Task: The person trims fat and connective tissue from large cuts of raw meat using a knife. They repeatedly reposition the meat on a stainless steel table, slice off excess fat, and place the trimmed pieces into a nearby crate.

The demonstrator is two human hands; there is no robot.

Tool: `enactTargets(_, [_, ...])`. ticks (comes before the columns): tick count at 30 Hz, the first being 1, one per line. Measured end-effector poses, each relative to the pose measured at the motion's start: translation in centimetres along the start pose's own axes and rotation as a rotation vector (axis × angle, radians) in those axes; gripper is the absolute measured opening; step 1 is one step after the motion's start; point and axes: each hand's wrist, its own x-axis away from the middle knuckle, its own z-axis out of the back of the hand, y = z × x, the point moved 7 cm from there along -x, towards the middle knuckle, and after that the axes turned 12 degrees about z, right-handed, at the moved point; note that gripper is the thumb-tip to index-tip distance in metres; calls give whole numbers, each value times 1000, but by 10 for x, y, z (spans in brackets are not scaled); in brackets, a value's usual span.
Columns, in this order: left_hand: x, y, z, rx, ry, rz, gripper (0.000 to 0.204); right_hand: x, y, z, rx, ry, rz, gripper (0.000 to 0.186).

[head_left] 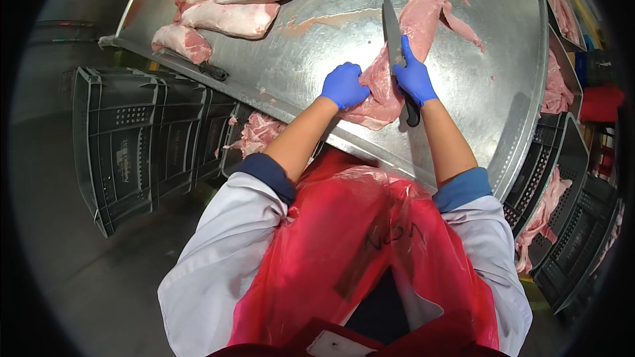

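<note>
A long pink piece of meat (418, 16) lies on the metal table near its front edge, with a thin strip hanging off its far right end. My left hand (345, 86), in a blue glove, is closed on the near left part of this meat. My right hand (415, 79), gloved too, grips the black handle of a knife (391, 23). Its blade points away from me and rests along the meat, its edge partly hidden. The right thumb or finger stretches up beside the blade.
Several pale, fat-covered meat pieces (228, 18) are heaped at the table's far left. A black-handled tool (213, 71) lies at the left edge. Dark crates (142, 139) stand below on the left, and more crates with meat trimmings (546, 215) on the right. The metal table (503, 46) has a raised rim.
</note>
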Motion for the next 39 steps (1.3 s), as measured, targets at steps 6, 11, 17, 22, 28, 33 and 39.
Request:
enactTargets(6, [-26,-1,-13,-11,-101,-19,30,9,8,15,22,21,-111,86])
enactTargets(11, [7,-43,13,115,172,-233,17,2,20,42,153,144,227,84])
enactTargets(17, [71,-75,30,-35,300,-226,50,-50,-29,60,403,-123,124,83])
enactTargets(22, [91,-51,6,-17,223,-412,43,-85,-9,49,595,-110,259,80])
enactTargets(28, [95,-49,-9,9,171,-454,28,-20,-26,73,372,-362,-48,69])
enactTargets(33, [83,-46,-15,15,194,-503,20,5,-26,74,219,-354,-198,71])
enactTargets(39, [77,-45,-11,96,243,-563,16,44,-39,46,101,-287,-256,75])
